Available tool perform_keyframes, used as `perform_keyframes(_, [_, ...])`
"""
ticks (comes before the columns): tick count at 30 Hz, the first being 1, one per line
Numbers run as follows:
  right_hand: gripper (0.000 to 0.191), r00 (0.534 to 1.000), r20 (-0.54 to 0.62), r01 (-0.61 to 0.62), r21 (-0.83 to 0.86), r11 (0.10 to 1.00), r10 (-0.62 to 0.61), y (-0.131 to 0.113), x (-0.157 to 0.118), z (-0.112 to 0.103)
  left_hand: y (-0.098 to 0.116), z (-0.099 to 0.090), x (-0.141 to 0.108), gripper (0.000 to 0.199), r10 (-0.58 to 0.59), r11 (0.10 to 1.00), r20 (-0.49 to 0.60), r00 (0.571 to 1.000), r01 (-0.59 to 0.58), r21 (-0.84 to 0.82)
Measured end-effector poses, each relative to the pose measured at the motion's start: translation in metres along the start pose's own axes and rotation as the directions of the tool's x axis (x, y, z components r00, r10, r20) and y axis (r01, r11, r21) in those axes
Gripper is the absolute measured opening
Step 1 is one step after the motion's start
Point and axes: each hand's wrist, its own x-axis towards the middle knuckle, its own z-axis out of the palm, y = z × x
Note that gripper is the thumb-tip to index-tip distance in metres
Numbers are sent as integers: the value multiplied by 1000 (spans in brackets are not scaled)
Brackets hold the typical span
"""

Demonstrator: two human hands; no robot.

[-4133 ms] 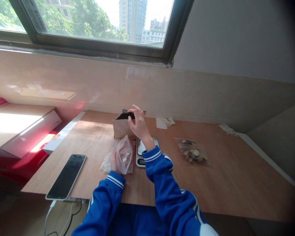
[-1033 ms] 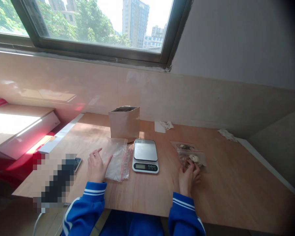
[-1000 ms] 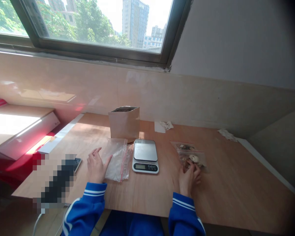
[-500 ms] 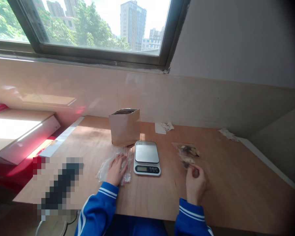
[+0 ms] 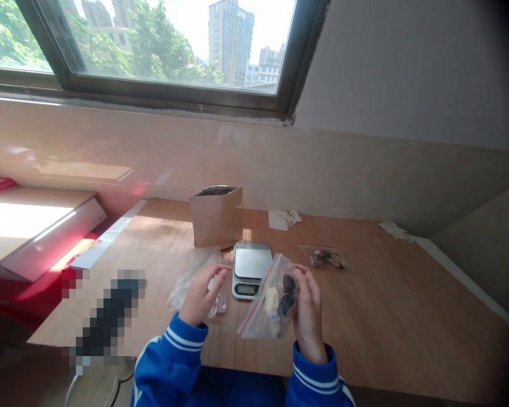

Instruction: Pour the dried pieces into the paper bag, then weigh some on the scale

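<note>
My right hand (image 5: 309, 311) grips a clear zip bag (image 5: 271, 308) with a red seal line, raised in front of the scale. Dark and pale pieces, perhaps dried food, show through its plastic. My left hand (image 5: 202, 294) hovers by a pile of clear zip bags (image 5: 185, 282), fingers loosely extended and nothing in them. Between the hands sits a kitchen scale (image 5: 251, 260) with a steel top, its lower right part hidden by the held bag. A second filled zip bag (image 5: 328, 258) lies flat on the table to the right.
An open-topped brown paper bag (image 5: 217, 217) stands behind the scale on the wooden table (image 5: 385, 316). White paper scraps (image 5: 283, 219) lie near the wall, and another scrap (image 5: 395, 230) at the back right. A blurred-out dark object (image 5: 110, 316) rests at left.
My right hand has picked up the nearer filled bag and brought it left, in front of the scale. My left hand has lifted slightly off the pile of bags.
</note>
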Motion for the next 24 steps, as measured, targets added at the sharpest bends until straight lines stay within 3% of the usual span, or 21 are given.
perform_keyframes(3, [32, 997, 73, -41, 31, 999, 38, 9, -6, 16, 28, 9, -13, 39, -46, 980, 169, 984, 78, -183])
perform_keyframes(6, [36, 992, 120, -40, -42, 998, 45, 21, -6, 22, 39, 19, -20, 41, -63, 967, 228, 972, 116, -227])
perform_keyframes(9, [43, 995, 52, 100, -268, 958, -89, 29, -3, 22, 40, 23, -20, 42, -123, 925, 163, 979, 173, -338])
perform_keyframes(12, [39, 965, -12, 230, -446, 865, -263, 29, -6, 25, 38, 25, -18, 41, -189, 912, 50, 981, 194, -361])
perform_keyframes(13, [37, 966, 51, 247, -460, 853, -253, 27, -8, 26, 36, 26, -18, 40, -207, 915, 26, 978, 203, -348])
perform_keyframes(15, [36, 942, 303, 270, -435, 859, -142, 23, -15, 31, 32, 30, -17, 39, -239, 922, -4, 971, 226, -315])
perform_keyframes(17, [39, 835, 549, 298, -390, 871, -40, 20, -22, 36, 28, 33, -18, 36, -263, 926, -47, 964, 239, -293])
perform_keyframes(18, [39, 785, 619, 314, -373, 873, -18, 19, -25, 39, 26, 34, -18, 35, -275, 927, -77, 958, 243, -286])
perform_keyframes(20, [37, 738, 675, 347, -361, 866, -15, 19, -30, 43, 23, 36, -19, 34, -295, 925, -130, 947, 249, -285])
perform_keyframes(24, [35, 722, 690, 398, -348, 849, -56, 23, -31, 45, 20, 36, -20, 32, -305, 916, -124, 944, 255, -311])
